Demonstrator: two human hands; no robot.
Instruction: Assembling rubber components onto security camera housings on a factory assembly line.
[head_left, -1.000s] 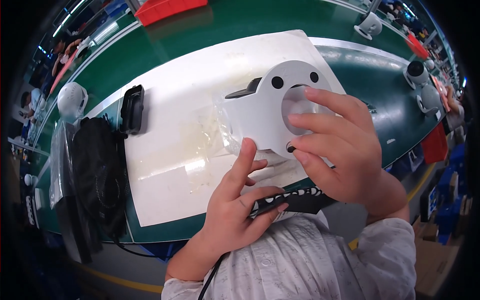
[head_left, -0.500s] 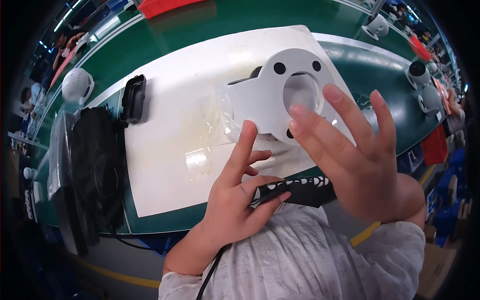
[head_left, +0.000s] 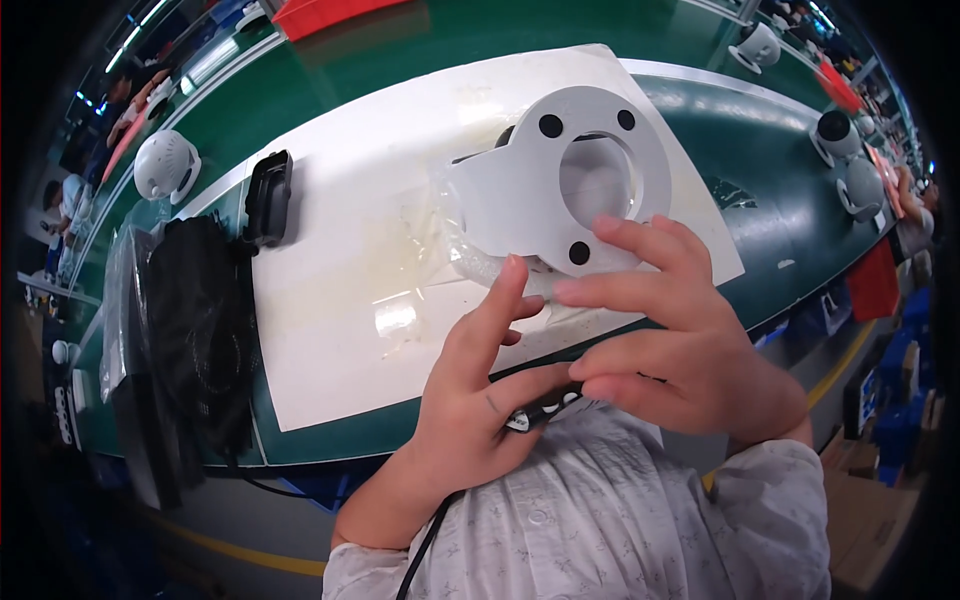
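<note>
A dark strip with pale oval spots is pinched between the thumb and fingers of my left hand, whose index finger points up and away. My right hand comes in from the right; its thumb and a finger are closed at the strip's end, against the left fingertips, while its other fingers are spread. Beyond both hands lies a white plastic device with a round ring-shaped base facing up. Three black round pads show on the ring; right fingers hide part of its near edge. Clear plastic film lies under it.
A white sheet covers part of the green table. Left of it sit a black plastic tray, a black bag and a white rounded device. More devices stand at the right, and a red bin at the back.
My right hand has moved down and left from above the ring base to the strip in my left hand, its thumb and finger closing there. The ring's near part is less covered.
</note>
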